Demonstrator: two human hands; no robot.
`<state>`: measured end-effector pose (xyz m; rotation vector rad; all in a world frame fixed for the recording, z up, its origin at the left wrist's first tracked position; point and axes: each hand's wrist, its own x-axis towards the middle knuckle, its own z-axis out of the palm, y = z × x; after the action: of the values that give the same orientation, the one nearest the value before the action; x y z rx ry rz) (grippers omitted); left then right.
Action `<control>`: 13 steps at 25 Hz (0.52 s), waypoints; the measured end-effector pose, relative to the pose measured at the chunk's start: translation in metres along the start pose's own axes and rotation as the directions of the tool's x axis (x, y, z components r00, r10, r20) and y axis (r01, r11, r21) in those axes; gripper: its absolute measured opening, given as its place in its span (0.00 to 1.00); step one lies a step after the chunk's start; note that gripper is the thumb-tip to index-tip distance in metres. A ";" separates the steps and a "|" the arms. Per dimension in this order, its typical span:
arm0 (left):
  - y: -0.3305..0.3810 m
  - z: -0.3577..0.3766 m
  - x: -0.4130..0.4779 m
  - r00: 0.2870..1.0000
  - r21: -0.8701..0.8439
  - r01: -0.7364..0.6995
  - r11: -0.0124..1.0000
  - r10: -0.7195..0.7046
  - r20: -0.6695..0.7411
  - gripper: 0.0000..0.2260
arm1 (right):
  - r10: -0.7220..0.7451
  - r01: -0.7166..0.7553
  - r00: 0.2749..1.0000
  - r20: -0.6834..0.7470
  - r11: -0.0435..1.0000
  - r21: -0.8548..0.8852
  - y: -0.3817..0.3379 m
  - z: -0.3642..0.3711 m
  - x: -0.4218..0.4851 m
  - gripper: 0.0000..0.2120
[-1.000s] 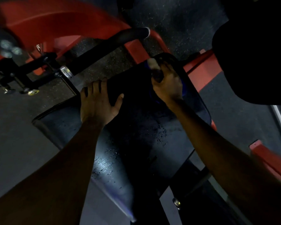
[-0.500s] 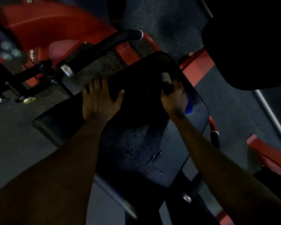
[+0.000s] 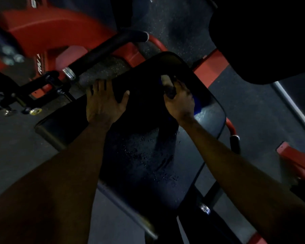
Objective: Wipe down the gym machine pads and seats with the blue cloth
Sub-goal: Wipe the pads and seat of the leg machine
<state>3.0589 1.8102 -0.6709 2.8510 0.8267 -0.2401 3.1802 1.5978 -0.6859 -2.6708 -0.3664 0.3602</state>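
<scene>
The seat pad (image 3: 127, 187) is being wiped. One blue cloth (image 3: 197, 105), at its 1 o'clock, is clenched in the right hand (image 3: 180, 101). The left hand (image 3: 104, 103) is laid flat, fingers spread, at 11 o'clock. Droplets (image 3: 146, 154) at centre probably call for a stroke toward 6 o'clock. One further pad (image 3: 253, 41) is seen at 2 o'clock.

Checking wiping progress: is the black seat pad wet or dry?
Wet, at least partly: droplets speckle the middle of the black seat pad.
</scene>
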 end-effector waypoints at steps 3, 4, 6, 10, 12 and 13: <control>0.001 0.001 -0.002 0.999 -0.048 -0.033 0.998 0.034 0.005 0.34 | -0.070 0.068 0.997 0.045 0.997 0.041 0.008 -0.008 -0.073 0.28; 0.002 0.000 -0.009 0.999 -0.069 -0.030 0.997 0.031 0.014 0.34 | -0.139 0.131 0.983 0.120 0.988 0.076 0.018 -0.017 -0.102 0.28; -0.001 0.000 -0.038 1.000 -0.089 0.013 0.996 -0.013 -0.003 0.35 | -0.225 0.210 0.955 0.195 0.973 0.094 0.052 -0.034 -0.126 0.29; 0.010 -0.001 -0.120 0.994 -0.059 0.105 0.993 -0.104 0.018 0.33 | 0.004 -0.006 0.999 0.052 0.999 0.052 0.086 -0.043 -0.085 0.24; 0.023 0.002 -0.139 0.990 -0.038 0.141 0.989 -0.141 0.003 0.33 | 0.077 -0.078 0.997 0.021 0.994 0.078 0.080 -0.041 -0.099 0.23; 0.027 0.004 -0.141 0.987 -0.019 0.161 0.987 -0.161 -0.011 0.32 | 0.070 -0.073 0.997 0.037 0.993 0.089 0.075 -0.041 -0.119 0.24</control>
<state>2.9560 1.7145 -0.6436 2.7736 1.0583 -0.2343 3.0966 1.4798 -0.6597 -2.5973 -0.2588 0.4339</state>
